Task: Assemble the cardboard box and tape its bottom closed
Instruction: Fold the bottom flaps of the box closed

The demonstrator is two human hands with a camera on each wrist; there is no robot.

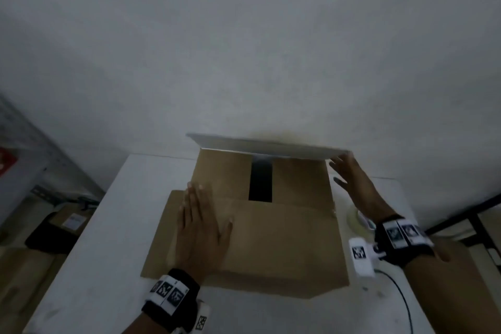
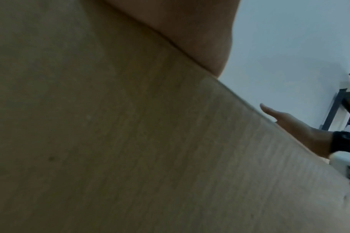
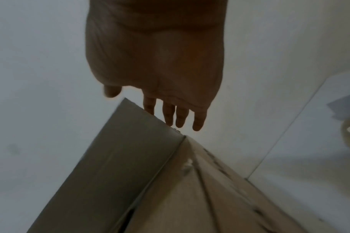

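Note:
A brown cardboard box (image 1: 273, 238) stands on the white table (image 1: 103, 252), its flaps facing up. My left hand (image 1: 200, 228) lies flat, fingers straight, on the near flap and presses it down. Two side flaps are folded in, with a dark gap (image 1: 260, 180) between them. The far flap (image 1: 260, 147) stands raised. My right hand (image 1: 352, 182) is stretched out with straight fingers at that flap's right end (image 3: 142, 134); the fingertips (image 3: 170, 116) reach its edge. A roll of tape (image 1: 359, 221) lies on the table right of the box, partly hidden by my right wrist.
A pale wall stands close behind the table. A thin black cable (image 1: 401, 298) runs across the table at the right. Dark shelving (image 1: 471, 214) stands to the right. Cardboard boxes (image 1: 67, 222) lie on the floor at the left.

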